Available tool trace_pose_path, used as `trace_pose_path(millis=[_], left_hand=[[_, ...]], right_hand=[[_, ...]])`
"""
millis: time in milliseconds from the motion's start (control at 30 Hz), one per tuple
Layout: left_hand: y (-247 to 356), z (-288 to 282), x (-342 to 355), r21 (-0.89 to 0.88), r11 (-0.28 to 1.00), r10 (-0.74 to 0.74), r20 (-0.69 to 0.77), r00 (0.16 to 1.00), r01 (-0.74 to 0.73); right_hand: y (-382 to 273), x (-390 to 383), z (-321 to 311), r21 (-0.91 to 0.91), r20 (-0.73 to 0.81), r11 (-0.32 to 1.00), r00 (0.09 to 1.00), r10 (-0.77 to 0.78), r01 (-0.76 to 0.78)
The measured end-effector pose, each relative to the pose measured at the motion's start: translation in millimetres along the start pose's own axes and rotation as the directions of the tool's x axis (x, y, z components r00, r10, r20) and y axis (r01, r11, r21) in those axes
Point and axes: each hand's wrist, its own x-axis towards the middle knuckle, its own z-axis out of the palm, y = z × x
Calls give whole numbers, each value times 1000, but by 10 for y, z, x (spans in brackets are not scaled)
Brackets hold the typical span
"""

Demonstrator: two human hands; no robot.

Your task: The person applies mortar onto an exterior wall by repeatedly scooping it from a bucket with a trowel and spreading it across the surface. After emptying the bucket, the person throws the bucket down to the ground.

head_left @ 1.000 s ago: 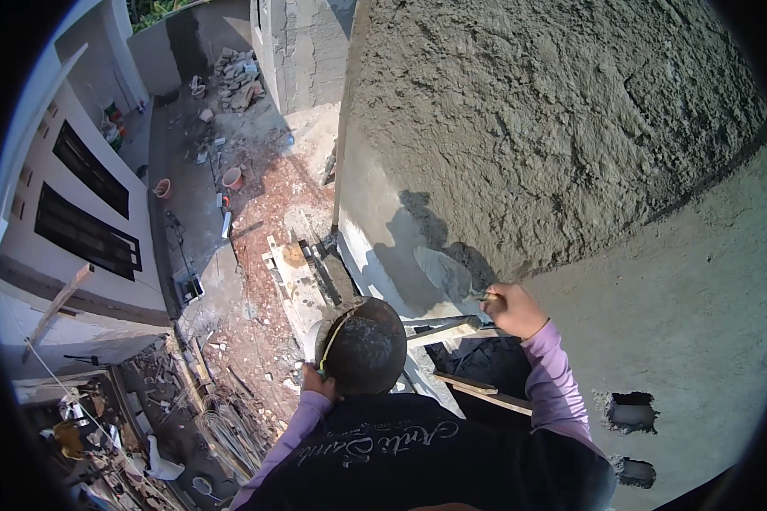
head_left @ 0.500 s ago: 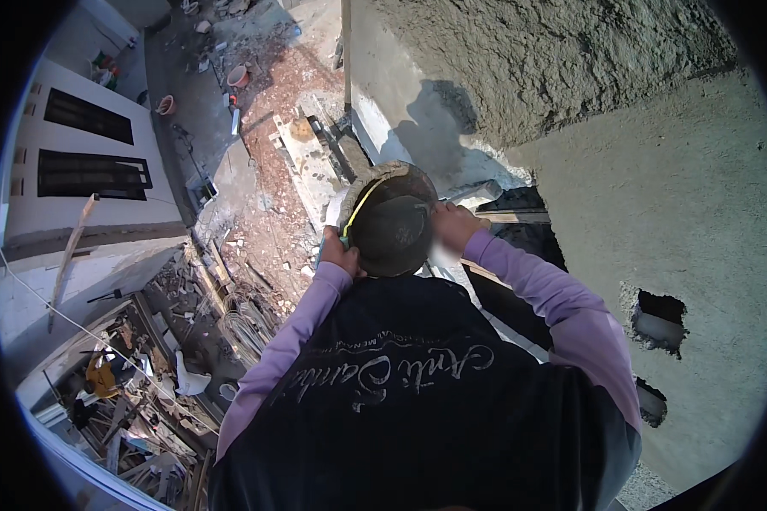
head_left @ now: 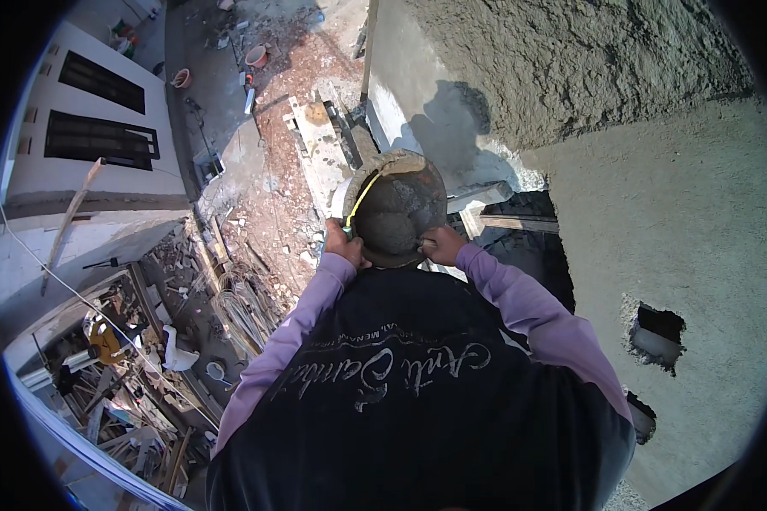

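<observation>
A dark round bucket (head_left: 422,192) of wet grey mortar (head_left: 386,230), with a yellow strip along one side, is held in front of my chest. My left hand (head_left: 345,247) is closed on the bucket's left side. At the right side of the bucket my right hand (head_left: 441,245) is closed on a handle, apparently the trowel's; the blade is hidden or too small to make out. Beyond the bucket is a plastered wall (head_left: 656,204), smooth below and rough above, with my shadow on it.
Below lie a rubble-strewn yard (head_left: 273,213), planks (head_left: 314,128), pink buckets (head_left: 256,56) and coiled material (head_left: 239,311). A leaning stick (head_left: 75,213) stands at the left. A dark opening (head_left: 528,255) with a beam (head_left: 516,221) and broken holes (head_left: 660,332) are in the right wall.
My right hand has moved down and left from the wall, where the trowel blade showed, to the bucket. The view has tilted down, and the bucket sits higher in it.
</observation>
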Motion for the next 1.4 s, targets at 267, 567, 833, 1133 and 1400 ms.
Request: trace_pose_path(millis=[267, 567, 833, 1133, 1400], left_hand=[[-177, -175, 252, -322, 946, -18, -133, 991, -26], [-363, -370, 430, -410, 910, -12, -163, 986, -57], [-234, -461, 395, -394, 919, -52, -192, 980, -28], [-172, -594, 598, -320, 947, -54, -116, 992, 14], [-307, -508, 549, -145, 983, 97, -113, 989, -113]], right_hand=[[-613, -2, -768, -127, -182, 991, 982, -59, 36], [-2139, -199, -2658, -357, -262, 909, 911, -319, 216], [-3594, -89, -4434, -97, -179, 922, 904, -387, 375], [-2640, 513, -6423, 417, -380, 788, 874, -302, 453], [-1909, -1398, -3755, 385, -909, 912, 230, 348, 141]])
